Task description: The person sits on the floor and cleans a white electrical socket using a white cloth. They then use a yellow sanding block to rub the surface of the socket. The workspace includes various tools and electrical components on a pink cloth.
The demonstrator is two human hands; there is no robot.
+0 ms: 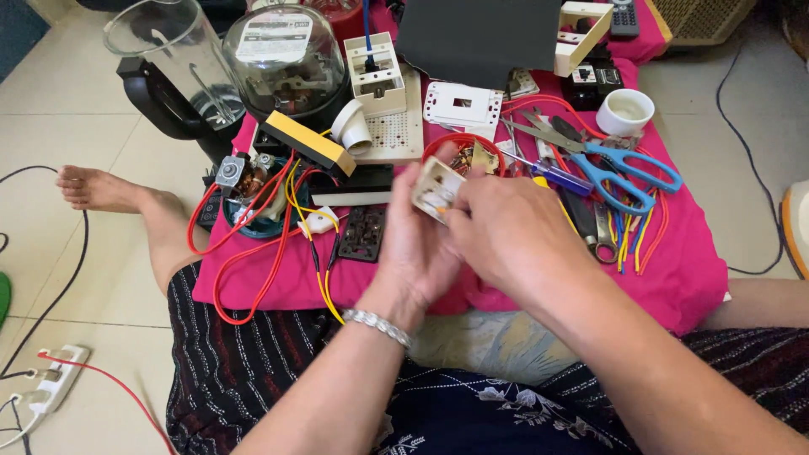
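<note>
Switch module (437,189), small and beige with orange marks, sat gripped in the left hand (419,244) above the pink cloth (691,261); the right hand (504,229) pinched its lower edge; a slip might have dropped it among the red wires (244,253) and scissors (615,168), judging by the narrow hold.
</note>
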